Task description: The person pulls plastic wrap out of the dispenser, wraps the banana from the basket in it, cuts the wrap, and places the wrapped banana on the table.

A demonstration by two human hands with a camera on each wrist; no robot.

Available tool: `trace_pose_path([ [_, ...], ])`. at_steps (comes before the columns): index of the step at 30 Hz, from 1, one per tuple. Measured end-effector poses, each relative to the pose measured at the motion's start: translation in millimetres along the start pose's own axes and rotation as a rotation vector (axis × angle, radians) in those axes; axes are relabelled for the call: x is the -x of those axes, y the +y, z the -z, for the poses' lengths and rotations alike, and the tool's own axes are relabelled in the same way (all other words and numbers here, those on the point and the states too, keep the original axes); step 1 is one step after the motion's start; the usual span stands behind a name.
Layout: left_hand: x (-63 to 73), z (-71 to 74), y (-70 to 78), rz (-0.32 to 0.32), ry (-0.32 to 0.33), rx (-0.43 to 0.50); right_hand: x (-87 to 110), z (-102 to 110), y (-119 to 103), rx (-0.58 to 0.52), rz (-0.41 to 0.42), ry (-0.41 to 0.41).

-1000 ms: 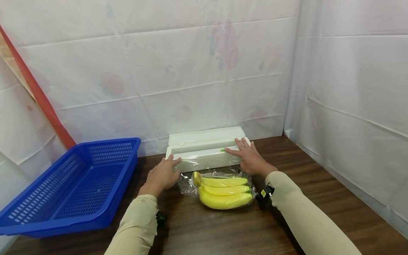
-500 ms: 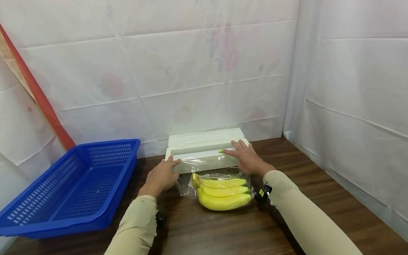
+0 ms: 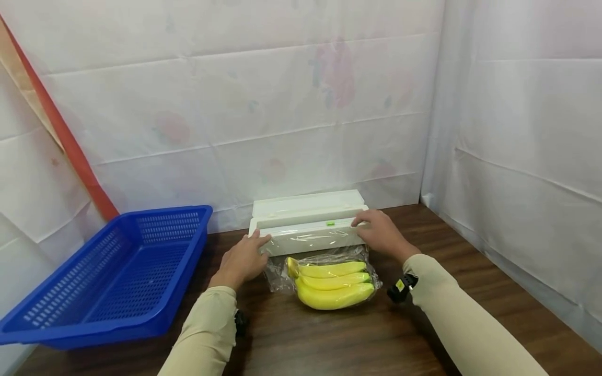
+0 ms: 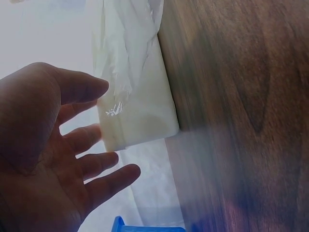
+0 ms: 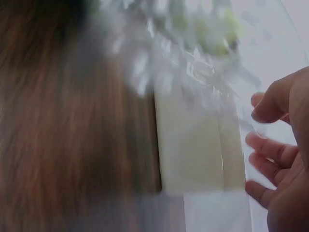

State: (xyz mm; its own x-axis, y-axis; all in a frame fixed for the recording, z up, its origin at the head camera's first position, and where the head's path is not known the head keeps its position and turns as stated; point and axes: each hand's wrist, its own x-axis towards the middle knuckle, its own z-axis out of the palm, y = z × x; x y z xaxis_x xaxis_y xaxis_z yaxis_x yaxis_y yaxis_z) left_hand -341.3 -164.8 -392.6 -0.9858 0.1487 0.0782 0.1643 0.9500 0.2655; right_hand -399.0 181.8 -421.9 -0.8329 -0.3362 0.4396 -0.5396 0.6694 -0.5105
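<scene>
An opened white cling film box [image 3: 310, 241] lies lengthwise at the back of the table, with clear film drawn over its front. A bright green slider [image 3: 331, 223] sits on its cutter bar. My left hand [image 3: 240, 261] touches the box's left end, fingers spread and thumb over the front edge, as the left wrist view shows. By the right end is my right hand [image 3: 381, 235], fingers loosely bent and apart in the right wrist view, thumb and forefinger tips close to the cutter bar. In front of the box lies a bunch of bananas [image 3: 331, 284] under crumpled cling film [image 3: 279, 277].
To the left stands a blue plastic basket [image 3: 160, 313] with slotted walls. White printed sheeting [image 3: 291, 130] hangs behind and on both sides. The table [image 3: 324, 344] is dark wood grain. A red strip [image 3: 80, 162] slants down behind the basket.
My right hand has left the green slider and shifted right to the box's end, its fingers drawn in from their spread. The left hand stays at the left end; box and bananas look unmoved.
</scene>
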Motion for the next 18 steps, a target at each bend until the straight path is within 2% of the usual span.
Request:
trace_pose_path([
  [5, -0.9, -0.9, 2.0, 0.004, 0.007, 0.000, 13.4, 9, 16, 0.047, 0.023, 0.000],
  [10, -4.7, -2.3, 4.5, -0.014, 0.008, -0.001, 19.8, 14, 23, 0.048, -0.020, 0.054],
  [14, -8.1, -2.9, 5.1, -0.029, 0.038, -0.028, 10.2, 13, 13, 0.062, -0.030, 0.083],
  [18, -11.5, -5.2, 5.0, -0.047, 0.088, -0.066, -5.8, 4, -6, 0.158, 0.013, 0.012],
])
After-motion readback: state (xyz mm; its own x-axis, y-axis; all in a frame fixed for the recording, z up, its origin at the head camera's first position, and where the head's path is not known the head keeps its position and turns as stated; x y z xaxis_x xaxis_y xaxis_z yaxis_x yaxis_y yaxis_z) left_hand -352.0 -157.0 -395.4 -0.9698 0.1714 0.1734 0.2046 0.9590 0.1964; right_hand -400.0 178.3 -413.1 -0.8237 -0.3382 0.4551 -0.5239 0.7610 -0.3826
